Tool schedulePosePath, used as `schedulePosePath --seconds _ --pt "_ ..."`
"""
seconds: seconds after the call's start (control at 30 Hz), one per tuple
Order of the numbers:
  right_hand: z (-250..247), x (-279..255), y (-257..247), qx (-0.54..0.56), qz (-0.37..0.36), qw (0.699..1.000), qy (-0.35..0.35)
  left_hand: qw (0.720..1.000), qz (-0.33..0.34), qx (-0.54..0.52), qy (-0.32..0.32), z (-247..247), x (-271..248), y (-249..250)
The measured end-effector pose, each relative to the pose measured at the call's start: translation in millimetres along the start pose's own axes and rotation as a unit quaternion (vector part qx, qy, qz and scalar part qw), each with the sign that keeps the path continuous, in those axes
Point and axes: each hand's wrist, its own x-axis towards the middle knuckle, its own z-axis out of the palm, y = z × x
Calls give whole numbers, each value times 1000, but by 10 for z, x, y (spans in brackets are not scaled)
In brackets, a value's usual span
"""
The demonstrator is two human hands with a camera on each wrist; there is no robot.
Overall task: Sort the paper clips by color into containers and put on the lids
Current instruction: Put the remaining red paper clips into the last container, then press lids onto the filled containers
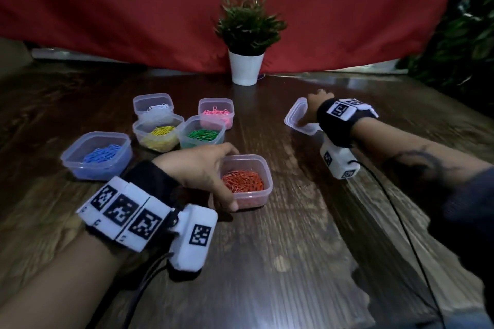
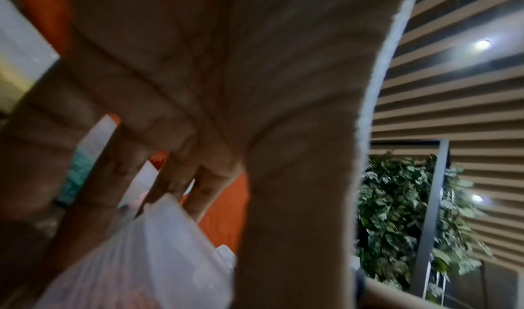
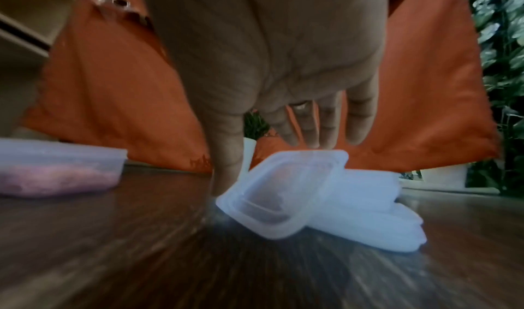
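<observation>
Several lidless clear containers stand on the wooden table, each holding clips of one color: orange [image 1: 247,181], blue [image 1: 96,155], yellow [image 1: 157,136], green [image 1: 201,136], pink [image 1: 216,112] and white [image 1: 153,105]. My left hand [image 1: 227,176] grips the orange container's left side, fingers over the far rim and thumb on the near wall. The left wrist view shows that container [image 2: 147,257] under my fingers [image 2: 170,179]. At the right, my right hand [image 1: 307,112] pinches the top lid [image 3: 286,188] of a lid stack [image 3: 382,201], tilting it up, thumb [image 3: 226,168] at its left edge.
A potted plant [image 1: 246,67] in a white pot stands at the table's back centre before a red cloth [image 1: 133,8]. Leafy plants [image 1: 467,35] fill the right edge. Wrist-camera cables trail over the near table. A container with pinkish contents [image 3: 56,168] shows left of my right hand.
</observation>
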Motion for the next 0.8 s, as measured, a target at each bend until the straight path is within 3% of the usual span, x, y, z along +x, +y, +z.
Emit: schedulePosePath --seconds 0.13,0.23,0.37,0.43,0.53,0.67,0.8 --pt "112 23 -24 4 14 999 44 995 4 -101 -4 -36 -86 -97" --pt "110 58 -43 -19 24 996 82 992 9 -123 32 -100 -110 -188" --pt "-134 -67 35 122 -25 988 95 975 14 -193 113 -127 -106 -239" --pt "-296 -271 -13 190 -48 975 101 973 14 -197 121 -103 -104 -239" --pt "-415 -748 -219 252 -121 958 56 980 15 -177 95 -41 -82 -196" --pt "-279 -1394 -512 158 -229 960 -5 987 17 -145 72 32 -78 -154" --pt "-165 -1607 -602 129 -289 944 -91 985 20 -158 66 56 -61 -154"
